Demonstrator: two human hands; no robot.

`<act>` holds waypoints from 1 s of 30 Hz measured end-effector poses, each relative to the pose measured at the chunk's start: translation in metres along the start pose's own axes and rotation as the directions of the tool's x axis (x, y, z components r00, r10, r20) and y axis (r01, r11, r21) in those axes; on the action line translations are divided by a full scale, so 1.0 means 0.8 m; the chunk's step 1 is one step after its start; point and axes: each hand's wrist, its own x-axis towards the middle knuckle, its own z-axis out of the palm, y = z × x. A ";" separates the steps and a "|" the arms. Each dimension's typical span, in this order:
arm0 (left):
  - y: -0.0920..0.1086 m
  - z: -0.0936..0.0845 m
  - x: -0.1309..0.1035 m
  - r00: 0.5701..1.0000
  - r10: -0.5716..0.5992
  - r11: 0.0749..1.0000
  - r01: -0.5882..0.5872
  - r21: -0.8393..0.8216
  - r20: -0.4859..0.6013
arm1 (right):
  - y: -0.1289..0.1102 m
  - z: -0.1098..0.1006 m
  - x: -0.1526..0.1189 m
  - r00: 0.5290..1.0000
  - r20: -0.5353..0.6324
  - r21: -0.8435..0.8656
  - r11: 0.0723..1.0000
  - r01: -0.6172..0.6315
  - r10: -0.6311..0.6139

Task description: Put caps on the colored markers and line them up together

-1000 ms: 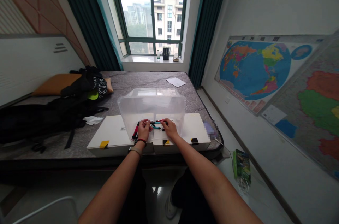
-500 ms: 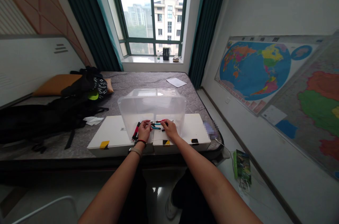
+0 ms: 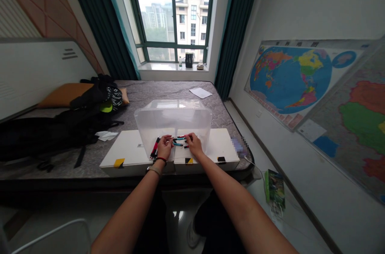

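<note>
1. A slim pen (image 3: 179,138) is being held roughly level between the hands, above two white cardboard boxes (image 3: 124,146).
2. Its right end is apparently being pinched by the closed fingertips of the right hand (image 3: 194,144); the left hand (image 3: 165,147) is being kept curled at the other end, but whether anything is gripped there cannot be told.
3. Since half a second ago, the right hand is being drawn slightly outward; the pen is, it seems, being handled rather than laid aside.
4. A teal pen (image 3: 178,144) is lying just nearer, and red-and-black pens (image 3: 155,148) are lying beside the left hand.
5. Everything is being backed by a clear plastic bin (image 3: 173,119).
6. The boxes are being supported by a grey mattress (image 3: 141,89).
</note>
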 end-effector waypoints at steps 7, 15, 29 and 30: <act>0.001 -0.001 0.000 1.000 -0.001 1.000 0.001 0.014 0.019 | 0.002 0.000 0.001 1.000 -0.012 -0.012 1.000 -0.015 0.015; 0.021 0.016 -0.020 0.986 0.099 0.934 -0.139 0.329 0.135 | 0.002 -0.001 0.002 0.998 -0.069 0.014 1.000 0.011 -0.010; 0.032 0.028 -0.031 0.969 0.059 0.687 -0.213 0.695 0.239 | -0.014 -0.001 0.005 0.984 -0.145 0.033 0.994 0.108 -0.102; 0.032 0.028 -0.030 0.974 0.074 0.718 -0.202 0.666 0.215 | -0.017 -0.003 0.007 0.980 -0.155 0.014 0.991 0.130 -0.126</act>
